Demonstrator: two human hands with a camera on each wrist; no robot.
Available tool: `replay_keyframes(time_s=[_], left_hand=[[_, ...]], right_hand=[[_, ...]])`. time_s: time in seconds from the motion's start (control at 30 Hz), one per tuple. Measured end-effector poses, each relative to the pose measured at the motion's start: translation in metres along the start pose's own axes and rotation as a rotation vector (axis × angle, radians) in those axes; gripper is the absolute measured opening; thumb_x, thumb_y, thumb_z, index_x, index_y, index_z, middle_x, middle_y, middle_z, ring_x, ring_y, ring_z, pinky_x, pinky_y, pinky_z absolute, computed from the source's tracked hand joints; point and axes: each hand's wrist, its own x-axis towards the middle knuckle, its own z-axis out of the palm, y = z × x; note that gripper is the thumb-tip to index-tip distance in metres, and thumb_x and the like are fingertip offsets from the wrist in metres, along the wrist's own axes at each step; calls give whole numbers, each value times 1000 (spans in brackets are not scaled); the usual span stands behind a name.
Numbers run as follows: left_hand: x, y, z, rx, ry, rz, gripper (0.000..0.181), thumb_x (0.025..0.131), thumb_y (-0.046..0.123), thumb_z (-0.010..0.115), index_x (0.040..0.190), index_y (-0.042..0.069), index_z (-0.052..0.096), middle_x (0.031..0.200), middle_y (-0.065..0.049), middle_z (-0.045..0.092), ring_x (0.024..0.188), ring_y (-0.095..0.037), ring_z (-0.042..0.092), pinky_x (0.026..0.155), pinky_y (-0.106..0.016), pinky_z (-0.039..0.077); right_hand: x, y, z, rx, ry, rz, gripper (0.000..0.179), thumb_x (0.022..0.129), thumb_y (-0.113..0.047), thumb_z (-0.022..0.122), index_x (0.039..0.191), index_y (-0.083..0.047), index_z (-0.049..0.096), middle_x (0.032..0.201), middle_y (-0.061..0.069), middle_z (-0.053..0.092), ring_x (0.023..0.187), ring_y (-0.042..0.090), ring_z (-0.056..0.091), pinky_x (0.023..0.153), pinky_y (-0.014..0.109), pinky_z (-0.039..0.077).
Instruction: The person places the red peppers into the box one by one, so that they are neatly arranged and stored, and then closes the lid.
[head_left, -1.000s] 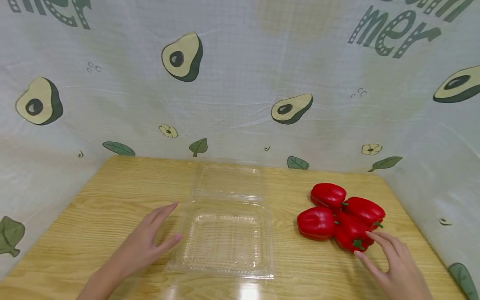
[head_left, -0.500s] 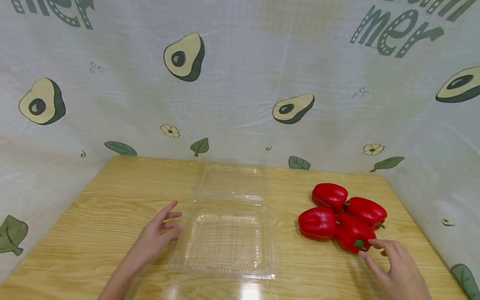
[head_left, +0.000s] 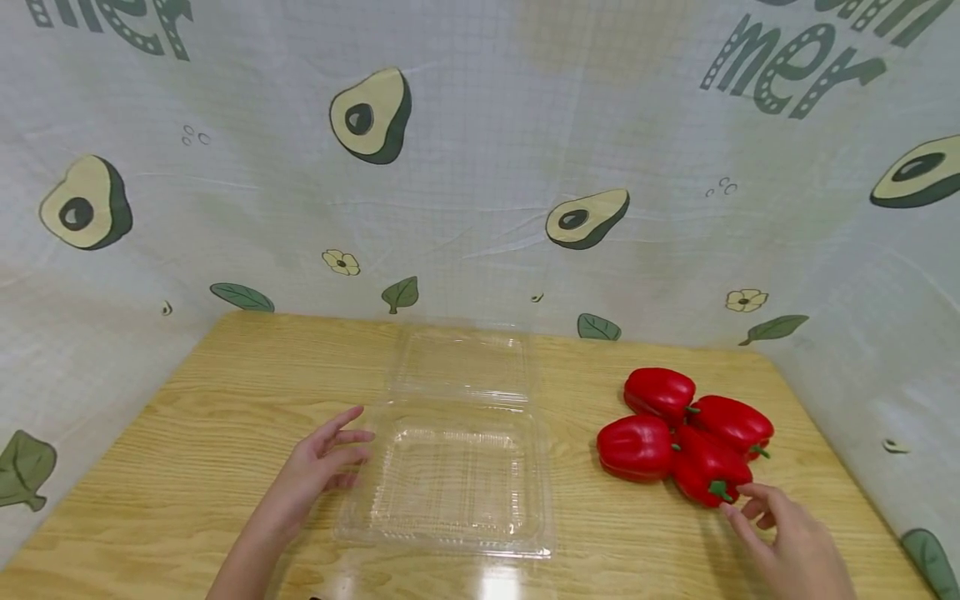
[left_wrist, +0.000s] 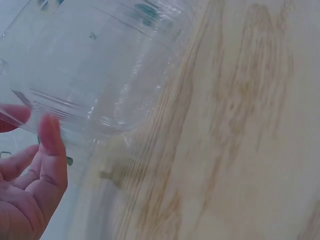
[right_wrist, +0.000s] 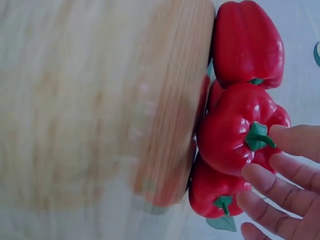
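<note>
A clear hinged plastic container (head_left: 453, 475) lies with its lid (head_left: 461, 362) folded back on the table. My left hand (head_left: 322, 462) is at its left rim, fingers loosely bent. In the left wrist view the fingertips (left_wrist: 50, 132) are right at the edge of the clear plastic container (left_wrist: 95, 65), with a gap between them. To the right, several red bell peppers with green stems are clustered. My right hand (head_left: 787, 533) is at the nearest bell pepper (head_left: 708, 467). The right wrist view shows its relaxed fingers (right_wrist: 290, 190) spread beside this pepper's stem (right_wrist: 259, 137).
Three other bell peppers, one at the back (head_left: 658, 393), one at the left (head_left: 635, 448) and one at the right (head_left: 731, 423), lie against each other. The wooden table (head_left: 262, 358) ends at a hanging cloth (head_left: 465, 183) printed with avocados.
The left hand has moved slightly right to the container's rim, its fingers bending closer together. The right hand has drawn slightly down from the nearest pepper, fingers more bent. The peppers and container stay put.
</note>
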Motion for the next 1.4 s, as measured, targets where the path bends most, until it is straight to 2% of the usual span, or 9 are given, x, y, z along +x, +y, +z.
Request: replay_keyframes(time_s=[0.17, 0.27, 0.63, 0.87, 1.03, 1.17, 1.3, 1.4], left_hand=[[1, -2, -4, -34, -32, 1, 60, 92, 13, 55, 145, 10, 29, 117, -2, 57, 91, -12, 59, 67, -23, 53], [2, -4, -6, -63, -57, -2, 60, 91, 13, 56, 145, 7, 30, 114, 3, 58, 89, -10, 59, 65, -22, 53], [3, -5, -8, -110, -98, -8, 61, 90, 12, 57, 144, 6, 30, 112, 4, 57, 86, -8, 57, 65, -21, 53], [4, -6, -8, -117, -94, -15, 61, 89, 12, 58, 144, 8, 32, 111, 5, 57, 84, -7, 57, 64, -21, 53], [5, -6, -8, -112, -80, -30, 62, 89, 12, 59, 144, 7, 31, 111, 4, 57, 84, -7, 57, 64, -21, 53], [5, -7, -9, -107, -98, -13, 62, 89, 13, 58, 144, 7, 31, 111, 4, 56, 85, -8, 56, 64, -21, 53], [4, -7, -9, -109, -101, -13, 61, 90, 13, 58, 144, 8, 31, 110, 5, 56, 85, -8, 56, 64, -21, 53], [5, -8, -9, -111, -96, -16, 60, 89, 12, 58, 144, 8, 32, 110, 5, 57, 84, -8, 56, 63, -21, 53]], right_hand=[[4, 0, -1, 16, -142, 90, 36, 87, -29, 64, 102, 4, 57, 73, 0, 60, 64, 12, 53, 53, 24, 40], [7, -1, -2, 31, -221, 148, 43, 92, -36, 56, 106, 5, 56, 76, 2, 61, 67, 15, 55, 55, 26, 42], [12, -2, -2, 54, -313, 232, 48, 95, -41, 49, 110, 5, 55, 79, 2, 61, 70, 16, 54, 58, 26, 42], [15, -4, 2, 76, -310, 271, 48, 94, -41, 51, 108, 5, 55, 79, 4, 61, 70, 18, 51, 57, 25, 40], [15, -4, 3, 83, -291, 255, 46, 94, -41, 51, 105, 3, 57, 79, 3, 61, 70, 17, 52, 57, 26, 40], [16, -3, 3, 84, -308, 247, 45, 94, -40, 50, 105, 3, 57, 79, 2, 61, 70, 17, 52, 58, 26, 40], [16, -3, 3, 80, -310, 244, 40, 95, -36, 50, 103, 3, 57, 78, 2, 60, 69, 17, 51, 57, 25, 40], [15, -3, 3, 76, -280, 213, 33, 94, -29, 52, 100, 3, 58, 76, 1, 58, 68, 16, 51, 56, 25, 39]])
